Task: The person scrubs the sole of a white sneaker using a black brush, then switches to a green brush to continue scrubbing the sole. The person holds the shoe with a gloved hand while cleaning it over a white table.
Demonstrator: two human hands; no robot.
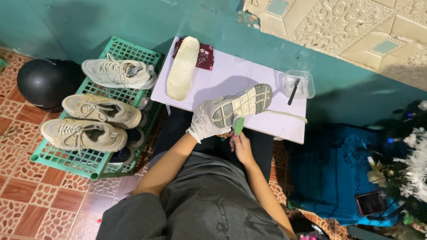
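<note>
My left hand [203,122], in a white glove, grips a light sneaker [242,105] by its heel, sole turned up, over the near edge of a small white table [231,78]. My right hand [241,146] is bare and holds a small green brush [239,126] against the heel end of the sole. A loose lace [289,115] trails from the shoe to the right across the table. A cream insole [183,67] lies on the table's left part, its far end on a dark red floral cloth [206,57].
A clear plastic tub [299,84] with a dark tool in it sits at the table's right back. To the left, a green plastic rack [100,104] carries three pale sneakers. A black helmet [43,82] lies on the tiled floor. A blue bag [333,173] and phone [370,203] lie right.
</note>
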